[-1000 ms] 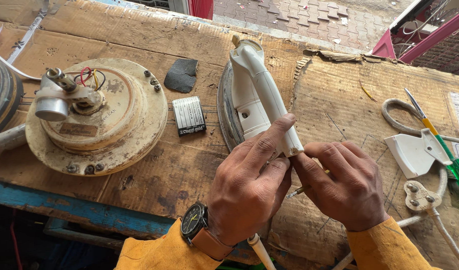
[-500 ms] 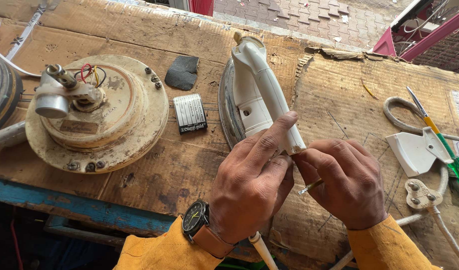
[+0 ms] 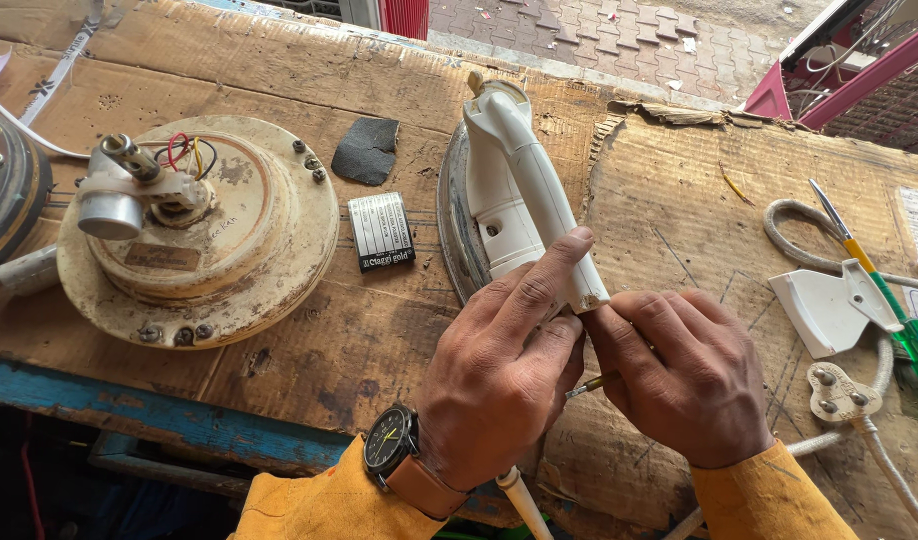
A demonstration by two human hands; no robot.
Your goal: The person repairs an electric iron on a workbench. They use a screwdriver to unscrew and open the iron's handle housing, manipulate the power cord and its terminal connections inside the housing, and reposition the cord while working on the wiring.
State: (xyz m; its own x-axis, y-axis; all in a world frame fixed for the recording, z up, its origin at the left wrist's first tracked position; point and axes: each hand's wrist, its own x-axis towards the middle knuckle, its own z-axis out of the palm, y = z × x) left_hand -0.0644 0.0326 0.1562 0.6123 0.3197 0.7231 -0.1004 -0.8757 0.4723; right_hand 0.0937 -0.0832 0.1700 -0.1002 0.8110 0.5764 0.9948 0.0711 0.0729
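1. The clothes iron (image 3: 509, 190) lies on its side on the bench (image 3: 679, 230), about midway along it and nearer the rear edge, with its white handle pointing toward the front edge.
2. The left hand (image 3: 504, 370) grasps the near end of the handle; the index finger lies along the handle's top and the thumb and other fingers curl beneath it.
3. The right hand (image 3: 684, 375) is clenched around a thin tool (image 3: 591, 384), of which only a short brass-coloured length shows between the two hands. The fingertips of this hand touch the handle's end.
4. A wristwatch (image 3: 389, 440) with a brown strap sits on the left wrist; both sleeves are yellow-orange.
5. A white cord (image 3: 524, 505) emerges below the left hand at the bench's front edge.
6. Toward the left edge rests a round, cream-coloured fan motor housing (image 3: 239, 250), with coloured wires at its centre.
7. Between the housing and the iron lie a small black packet (image 3: 382, 232) and, behind it, a dark patch of material (image 3: 367, 150).
8. Toward the right edge lie a white plastic cover piece (image 3: 829, 310), a green-handled screwdriver (image 3: 894, 315) and a white plug part (image 3: 839, 392) on a cord.
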